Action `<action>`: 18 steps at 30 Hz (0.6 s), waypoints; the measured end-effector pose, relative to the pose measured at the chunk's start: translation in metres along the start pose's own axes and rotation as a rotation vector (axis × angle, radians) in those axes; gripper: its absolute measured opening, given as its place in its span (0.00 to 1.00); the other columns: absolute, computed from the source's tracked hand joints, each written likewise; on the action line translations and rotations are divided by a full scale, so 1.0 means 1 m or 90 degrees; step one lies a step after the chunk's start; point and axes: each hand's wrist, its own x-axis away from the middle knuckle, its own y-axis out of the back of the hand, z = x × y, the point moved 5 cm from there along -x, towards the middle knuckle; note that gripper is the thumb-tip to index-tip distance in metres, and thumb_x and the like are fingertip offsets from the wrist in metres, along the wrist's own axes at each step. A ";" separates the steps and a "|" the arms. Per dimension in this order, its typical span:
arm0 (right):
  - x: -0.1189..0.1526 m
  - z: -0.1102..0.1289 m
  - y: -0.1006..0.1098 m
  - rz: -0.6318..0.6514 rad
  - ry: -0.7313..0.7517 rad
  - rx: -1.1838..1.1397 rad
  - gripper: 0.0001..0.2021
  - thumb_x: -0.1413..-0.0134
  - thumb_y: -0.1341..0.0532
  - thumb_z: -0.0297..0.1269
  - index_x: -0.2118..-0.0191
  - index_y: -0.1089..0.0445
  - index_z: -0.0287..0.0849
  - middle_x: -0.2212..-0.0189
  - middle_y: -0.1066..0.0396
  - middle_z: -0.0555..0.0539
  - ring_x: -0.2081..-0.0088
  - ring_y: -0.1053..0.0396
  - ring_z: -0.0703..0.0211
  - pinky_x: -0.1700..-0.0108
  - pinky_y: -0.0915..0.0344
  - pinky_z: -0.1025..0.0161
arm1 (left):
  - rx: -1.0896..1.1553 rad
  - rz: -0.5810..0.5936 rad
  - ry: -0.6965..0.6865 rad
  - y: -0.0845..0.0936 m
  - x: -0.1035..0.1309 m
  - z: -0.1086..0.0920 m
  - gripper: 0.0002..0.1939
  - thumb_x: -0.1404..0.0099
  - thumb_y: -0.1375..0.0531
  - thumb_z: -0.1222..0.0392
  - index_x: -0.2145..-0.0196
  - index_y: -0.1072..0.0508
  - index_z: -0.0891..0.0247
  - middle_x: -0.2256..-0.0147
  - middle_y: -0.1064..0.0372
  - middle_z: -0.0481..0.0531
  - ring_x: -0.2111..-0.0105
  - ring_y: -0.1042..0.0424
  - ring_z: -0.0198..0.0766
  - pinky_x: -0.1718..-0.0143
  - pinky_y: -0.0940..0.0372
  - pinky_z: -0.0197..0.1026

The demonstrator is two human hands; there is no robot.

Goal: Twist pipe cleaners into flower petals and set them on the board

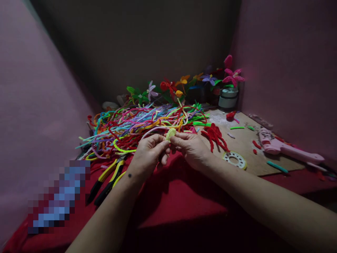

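A small pale yellow piece of bent pipe cleaner (pixel 171 134) is held up between both hands, above the front of the red cloth. My left hand (pixel 152 149) pinches its left side between thumb and forefinger, the other fingers curled under. From the right, my right hand (pixel 191 147) grips the same piece with thumb and fingertips. Just behind the hands spreads a large heap of pipe cleaners (pixel 147 121) in many colours. Red pipe-cleaner loops (pixel 215 135) lie right of my right hand. Pliers (pixel 107 179) with yellow and black handles rest left of my left wrist.
A brown board (pixel 252 140) at right carries a white ring-shaped spool (pixel 235 160), a pink tool (pixel 289 147) and scattered cut pieces. At the back stand pipe-cleaner flowers (pixel 209 80) and a jar (pixel 228 100). Pink walls (pixel 289 70) flank the red cloth (pixel 179 211).
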 end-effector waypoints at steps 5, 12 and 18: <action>0.001 -0.001 0.002 -0.018 -0.009 0.019 0.09 0.55 0.38 0.39 0.75 0.30 0.37 0.81 0.36 0.51 0.77 0.42 0.68 0.71 0.46 0.66 | 0.118 0.063 0.047 -0.007 0.000 0.005 0.10 0.43 0.41 0.56 0.75 0.35 0.67 0.87 0.36 0.46 0.91 0.41 0.28 0.91 0.47 0.30; 0.004 0.013 0.005 -0.095 0.024 0.128 0.11 0.54 0.39 0.40 0.78 0.31 0.38 0.80 0.35 0.51 0.77 0.42 0.68 0.72 0.45 0.68 | 0.181 -0.086 0.049 0.007 0.000 0.001 0.13 0.50 0.35 0.59 0.67 0.32 0.65 0.79 0.33 0.44 0.87 0.40 0.24 0.89 0.48 0.26; 0.010 0.001 -0.009 0.019 -0.129 0.084 0.15 0.58 0.37 0.46 0.79 0.32 0.37 0.82 0.34 0.51 0.82 0.46 0.70 0.80 0.51 0.69 | 0.246 -0.014 0.092 0.006 -0.004 0.007 0.14 0.50 0.36 0.59 0.64 0.28 0.65 0.78 0.35 0.46 0.83 0.39 0.24 0.83 0.45 0.28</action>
